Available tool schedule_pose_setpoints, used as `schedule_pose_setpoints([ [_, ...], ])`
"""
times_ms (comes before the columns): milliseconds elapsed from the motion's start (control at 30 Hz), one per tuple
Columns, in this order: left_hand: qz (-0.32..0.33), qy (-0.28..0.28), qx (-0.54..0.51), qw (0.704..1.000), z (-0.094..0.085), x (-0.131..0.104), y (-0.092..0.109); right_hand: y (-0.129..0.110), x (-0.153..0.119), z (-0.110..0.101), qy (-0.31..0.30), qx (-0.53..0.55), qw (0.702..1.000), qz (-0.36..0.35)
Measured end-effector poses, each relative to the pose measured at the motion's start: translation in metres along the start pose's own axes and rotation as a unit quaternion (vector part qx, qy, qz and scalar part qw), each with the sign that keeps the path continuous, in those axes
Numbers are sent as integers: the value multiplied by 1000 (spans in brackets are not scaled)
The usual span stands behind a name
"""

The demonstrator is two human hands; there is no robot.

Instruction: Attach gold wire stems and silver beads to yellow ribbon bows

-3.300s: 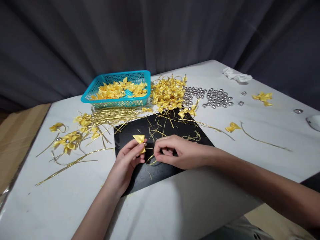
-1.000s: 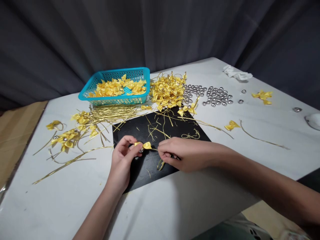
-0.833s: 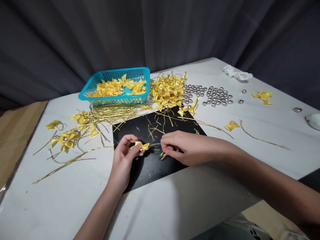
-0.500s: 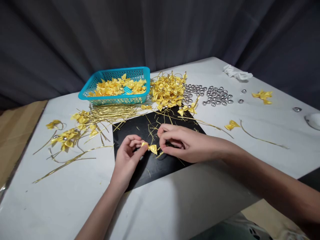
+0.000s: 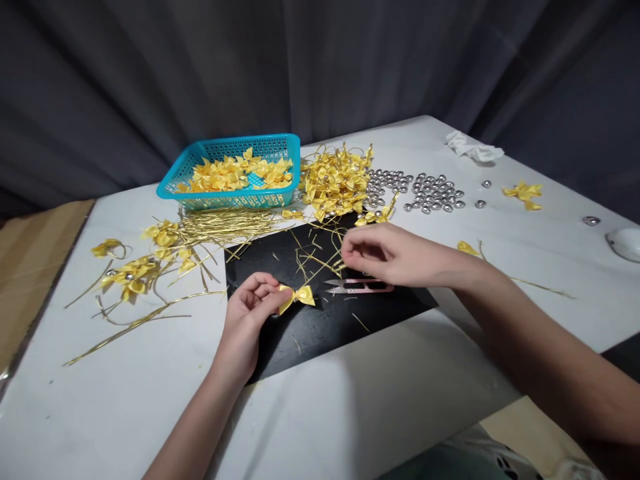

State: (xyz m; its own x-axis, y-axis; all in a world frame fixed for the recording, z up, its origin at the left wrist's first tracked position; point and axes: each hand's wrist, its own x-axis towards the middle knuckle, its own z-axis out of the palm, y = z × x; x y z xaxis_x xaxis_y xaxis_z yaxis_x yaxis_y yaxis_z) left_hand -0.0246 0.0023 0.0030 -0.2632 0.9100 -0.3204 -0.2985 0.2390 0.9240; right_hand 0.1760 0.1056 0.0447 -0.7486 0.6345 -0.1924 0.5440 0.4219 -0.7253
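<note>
As the right hand (image 5: 370,253), grip unclear, flanks snips (image 5: 356,291), the left hand (image 5: 254,308) pinches ribbon (image 5: 304,295).

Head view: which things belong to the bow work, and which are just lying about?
Likely part of it:
yellow bow, pinched in the left hand
snips, lying on the black mat near the right hand
gold cords, silver beads, blue basket of spare bows

Probably just lying about:
crumpled white cloth, back right
whitish object, cut off by the right edge
</note>
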Motion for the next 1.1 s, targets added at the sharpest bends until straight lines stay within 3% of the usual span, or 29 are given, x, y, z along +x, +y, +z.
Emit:
schedule_pose_setpoints([
  [67,-9,-19,-6,1000,0,-1,1,4,5,5,56,-45,997,-10],
  [100,-16,-27,-12,999,1,-1,1,5,7,8,56,-71,996,-27],
  [233,-30,-36,-28,999,1,-2,1,3,6,11,0,-124,986,-109],
  [367,-14,-30,-39,999,0,-1,-2,-2,-4,-4,-10,-59,989,-133],
  [533,5,-11,-14,1000,1,-1,-6,-15,-14,-18,86,53,980,-171],
  [633,32,-1,23,999,2,-3,-8,-28,-13,-1,52,105,979,-168],
  [767,54,3,39,998,4,-4,-8,-38,-4,39,27,69,994,-85],
  [900,59,-7,32,998,6,-3,-7,-33,2,59,70,29,995,-70],
  [1100,12,-27,3,1000,8,-4,-5,-22,5,61,147,-6,988,-44],
])
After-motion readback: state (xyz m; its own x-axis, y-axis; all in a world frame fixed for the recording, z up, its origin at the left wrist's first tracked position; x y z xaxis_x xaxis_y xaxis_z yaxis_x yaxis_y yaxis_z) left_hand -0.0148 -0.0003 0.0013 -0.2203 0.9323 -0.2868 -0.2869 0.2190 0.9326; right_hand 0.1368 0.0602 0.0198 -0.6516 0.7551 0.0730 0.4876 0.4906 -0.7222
